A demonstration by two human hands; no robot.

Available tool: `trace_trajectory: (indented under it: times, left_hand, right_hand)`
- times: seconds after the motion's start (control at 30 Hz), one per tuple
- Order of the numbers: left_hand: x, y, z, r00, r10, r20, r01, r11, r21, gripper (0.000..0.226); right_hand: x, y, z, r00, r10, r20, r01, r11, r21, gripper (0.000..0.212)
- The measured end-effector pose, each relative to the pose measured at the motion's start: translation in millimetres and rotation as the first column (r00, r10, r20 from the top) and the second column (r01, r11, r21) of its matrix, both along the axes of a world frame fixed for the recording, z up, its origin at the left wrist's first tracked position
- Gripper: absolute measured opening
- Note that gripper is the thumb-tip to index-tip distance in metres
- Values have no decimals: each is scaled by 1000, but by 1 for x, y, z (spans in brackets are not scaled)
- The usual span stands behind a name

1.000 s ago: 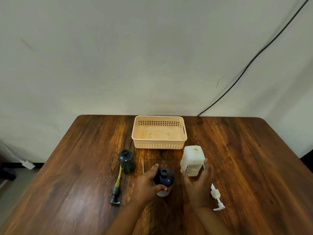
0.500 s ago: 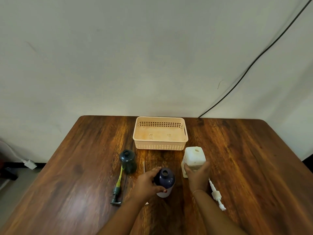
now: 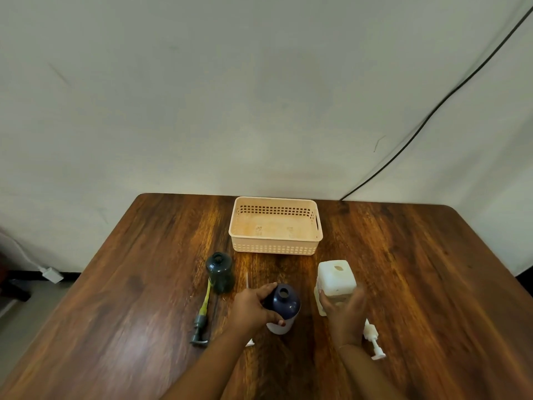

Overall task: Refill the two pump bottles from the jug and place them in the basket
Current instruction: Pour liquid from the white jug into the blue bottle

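Head view: basket empty; 2 uncapped bottles outside it

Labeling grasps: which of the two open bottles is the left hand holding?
The dark blue bottle with the pale base, in the left hand. The dark green bottle stands untouched further left, nearer the basket.

A plain indoor room, possibly a home or a simple recording space; which one cannot be told. A dark wooden table stands against a bare off-white wall. A black cable runs down the wall behind the table's right side. Left of the table, a white plug lies on the floor.
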State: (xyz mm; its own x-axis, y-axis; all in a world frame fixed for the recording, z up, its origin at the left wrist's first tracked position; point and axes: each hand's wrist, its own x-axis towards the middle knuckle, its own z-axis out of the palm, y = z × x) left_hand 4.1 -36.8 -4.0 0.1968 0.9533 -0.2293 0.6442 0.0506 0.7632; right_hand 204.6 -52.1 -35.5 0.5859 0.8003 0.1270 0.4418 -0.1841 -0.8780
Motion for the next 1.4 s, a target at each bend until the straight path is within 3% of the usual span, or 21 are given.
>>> trace_trajectory:
  times: [0.17,0.37,0.63,0.93,1.4]
  left_hand:
    - [0,3,2,1000,-13,-27,13,1000,6,82]
    - [1,6,5,1000,-14,-27,14,1000,-4,82]
    - [3,5,6,1000,-9,-19,9,1000,-13,79]
    - [7,4,12,1000,15,-26,-16,998,-57,77]
    - [12,7,20,994,1,-109,-11,995,-96,81]
  right_hand:
    - [1,-15,8,985,42,169,-44,999,8,79]
    - [-5,-20,23,887,121,445,-161,985,53,81]
    - [-6,-30,30,776,167,609,-227,974,23,77]
    - [-4,-31,35,653,189,734,-239,970,-38,83]
    - [-10,-27,40,556,209,805,-280,958,-56,76]
